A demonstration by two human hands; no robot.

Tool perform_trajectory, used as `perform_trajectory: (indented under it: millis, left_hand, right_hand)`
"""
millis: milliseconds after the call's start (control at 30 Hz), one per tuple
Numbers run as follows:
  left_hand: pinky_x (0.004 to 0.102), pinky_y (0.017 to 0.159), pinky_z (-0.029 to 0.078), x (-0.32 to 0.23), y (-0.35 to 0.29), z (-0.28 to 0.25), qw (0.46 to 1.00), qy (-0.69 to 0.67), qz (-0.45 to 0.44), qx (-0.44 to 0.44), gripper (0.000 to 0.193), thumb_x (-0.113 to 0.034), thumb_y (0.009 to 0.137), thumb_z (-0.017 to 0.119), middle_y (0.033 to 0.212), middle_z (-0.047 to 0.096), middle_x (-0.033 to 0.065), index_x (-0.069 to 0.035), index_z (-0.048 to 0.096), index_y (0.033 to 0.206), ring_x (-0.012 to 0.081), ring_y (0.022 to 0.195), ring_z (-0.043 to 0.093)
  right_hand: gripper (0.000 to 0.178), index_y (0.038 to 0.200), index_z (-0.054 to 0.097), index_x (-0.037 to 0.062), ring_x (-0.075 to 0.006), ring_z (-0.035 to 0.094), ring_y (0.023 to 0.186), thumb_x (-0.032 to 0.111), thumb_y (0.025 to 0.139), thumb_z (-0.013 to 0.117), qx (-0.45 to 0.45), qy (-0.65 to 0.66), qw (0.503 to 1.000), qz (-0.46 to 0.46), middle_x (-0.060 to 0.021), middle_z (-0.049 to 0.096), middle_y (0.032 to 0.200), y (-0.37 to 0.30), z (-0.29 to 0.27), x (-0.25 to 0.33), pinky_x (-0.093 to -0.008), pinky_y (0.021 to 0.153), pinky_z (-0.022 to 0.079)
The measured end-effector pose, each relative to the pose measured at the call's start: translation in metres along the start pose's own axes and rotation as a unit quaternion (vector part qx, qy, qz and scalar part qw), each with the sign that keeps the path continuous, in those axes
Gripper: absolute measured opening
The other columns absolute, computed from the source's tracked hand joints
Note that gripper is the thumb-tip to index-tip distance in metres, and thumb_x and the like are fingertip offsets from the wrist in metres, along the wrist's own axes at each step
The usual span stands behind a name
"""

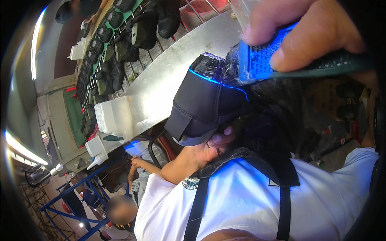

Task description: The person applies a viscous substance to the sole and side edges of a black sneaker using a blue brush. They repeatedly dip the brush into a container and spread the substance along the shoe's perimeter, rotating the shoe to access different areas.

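Observation:
A black shoe upper (197,98) is tilted in front of my chest. My left hand (221,140) grips it from below, and part of that hand is hidden behind the shoe. A thin blue line runs around the shoe, and the black band beyond it has a wet, streaky sheen. In my right hand (309,36), a brush (255,60) with a blue textured block and a dark handle is pinched between thumb and fingers. Its dark bristles touch the sheened band at the shoe's right side.
A shiny metal ledge (150,90) runs behind the shoe. On it stand a translucent plastic container (114,116) and a white nozzle bottle (96,152). Beyond, a rod rack (197,12) and green belt carry several black shoes and soles. Another person (136,172) is at lower left.

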State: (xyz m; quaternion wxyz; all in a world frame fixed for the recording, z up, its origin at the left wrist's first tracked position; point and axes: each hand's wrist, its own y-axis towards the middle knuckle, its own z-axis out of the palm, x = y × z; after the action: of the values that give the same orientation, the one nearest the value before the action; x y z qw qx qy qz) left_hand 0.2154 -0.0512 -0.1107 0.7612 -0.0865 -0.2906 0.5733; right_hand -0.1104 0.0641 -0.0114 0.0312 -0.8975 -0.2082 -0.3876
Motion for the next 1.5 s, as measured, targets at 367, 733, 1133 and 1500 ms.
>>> perform_trajectory:
  millis: [367, 733, 1133, 1500]
  left_hand:
    - [0.0235, 0.045, 0.046, 0.005, 0.015, -0.003, 0.995, -0.070, -0.034, 0.061, 0.040, -0.035, 0.101, 0.047, 0.088, 0.050, 0.0198, 0.000, 0.049, 0.120, 0.0194, 0.057, 0.052]
    - [0.0261, 0.050, 0.051, 0.004, 0.046, -0.022, 0.947, -0.134, -0.162, 0.244, 0.043, -0.035, 0.100, 0.049, 0.091, 0.052, 0.0215, 0.001, 0.048, 0.122, 0.0226, 0.059, 0.056]
    - [0.0256, 0.046, 0.049, -0.004, 0.044, -0.018, 0.968, -0.081, -0.100, 0.213, 0.042, -0.035, 0.100, 0.049, 0.090, 0.054, 0.0217, 0.001, 0.049, 0.122, 0.0225, 0.057, 0.056]
    - [0.0251, 0.042, 0.047, -0.012, 0.011, 0.000, 0.990, 0.076, 0.031, 0.115, 0.042, -0.036, 0.099, 0.049, 0.088, 0.056, 0.0219, 0.000, 0.050, 0.122, 0.0225, 0.056, 0.055]
  right_hand:
    - [0.012, 0.099, 0.070, 0.0018, -0.0330, 0.070, 0.098, 0.008, 0.089, 0.068, -0.092, -0.029, 0.993, -0.062, -0.0225, 0.068, 0.110, -0.022, 0.003, 0.028, -0.0371, 0.086, 0.056]
    - [0.009, 0.098, 0.068, 0.0072, -0.0313, 0.070, 0.100, 0.010, 0.090, 0.067, -0.147, -0.016, 0.988, -0.052, -0.0202, 0.069, 0.112, -0.027, 0.027, 0.025, -0.0391, 0.088, 0.057]
    - [0.026, 0.110, 0.068, 0.0034, -0.0244, 0.072, 0.089, 0.016, 0.088, 0.071, -0.312, 0.191, 0.931, 0.015, -0.0184, 0.071, 0.101, -0.045, 0.054, 0.012, -0.0311, 0.075, 0.059]
    - [0.037, 0.114, 0.060, -0.0069, -0.0195, 0.072, 0.071, 0.024, 0.094, 0.066, -0.464, 0.325, 0.821, 0.076, -0.0174, 0.070, 0.086, 0.025, 0.070, 0.075, -0.0272, 0.058, 0.059]
